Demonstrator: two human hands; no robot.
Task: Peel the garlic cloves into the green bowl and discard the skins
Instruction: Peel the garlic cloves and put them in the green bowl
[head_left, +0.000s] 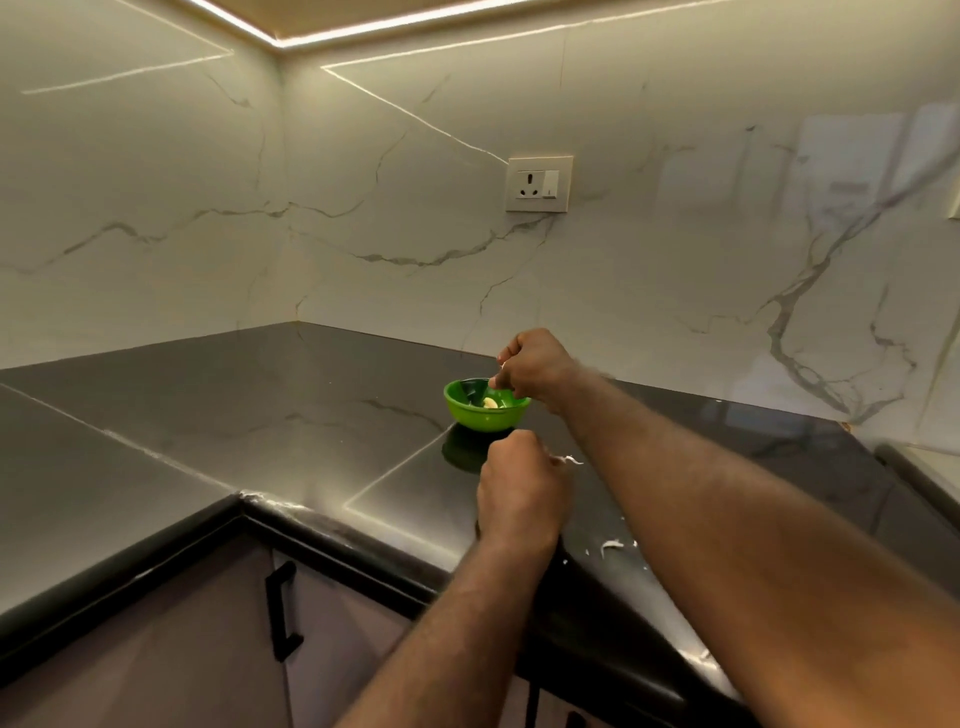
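R hand (530, 366) held curled over green bowl (485, 418), poss. pinching sth, can't tell; garlic skin (570, 460) pinched in curled L hand (522, 488), nearer.

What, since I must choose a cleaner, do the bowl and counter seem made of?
Bowl: likely plastic, glossy; uniform bright green with soft highlights. Counter: looks like polished dark stone, maybe granite or quartz; mirror-like reflections, faint veins, visible seam.

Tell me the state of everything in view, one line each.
green bowl: upright on countertop, holds one peeled clove.
right hand: fingers curled above the bowl, contents unclear.
left hand: grips a garlic skin.
skin scraps: loose on countertop.
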